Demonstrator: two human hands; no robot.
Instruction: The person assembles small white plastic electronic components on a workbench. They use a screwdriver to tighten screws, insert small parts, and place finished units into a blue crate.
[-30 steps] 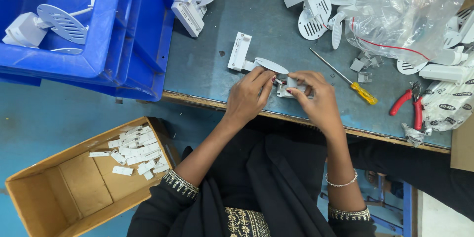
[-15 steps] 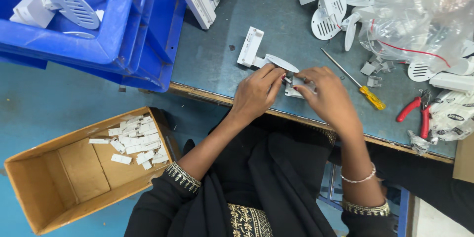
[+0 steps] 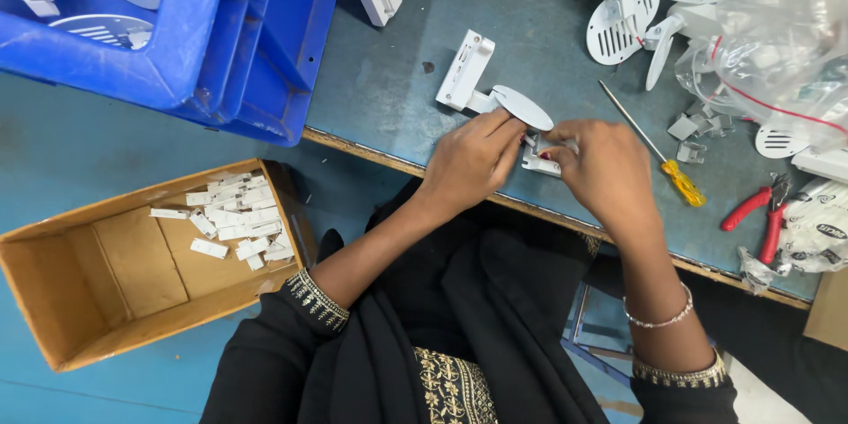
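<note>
White plastic bracket (image 3: 541, 162) pinched between left hand (image 3: 471, 162), right hand (image 3: 603, 170)

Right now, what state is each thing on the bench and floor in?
small white part: pinched between both hands
left hand: gripping the part
right hand: gripping the part
white bracket: lying flat, untouched
screwdriver: lying idle
red pliers: lying idle
cardboard box: open, white pieces inside

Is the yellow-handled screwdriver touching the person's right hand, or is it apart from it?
Apart. The head view shows a strip of bare table between the right hand and the yellow-handled screwdriver, which lies alone beside it.
</note>
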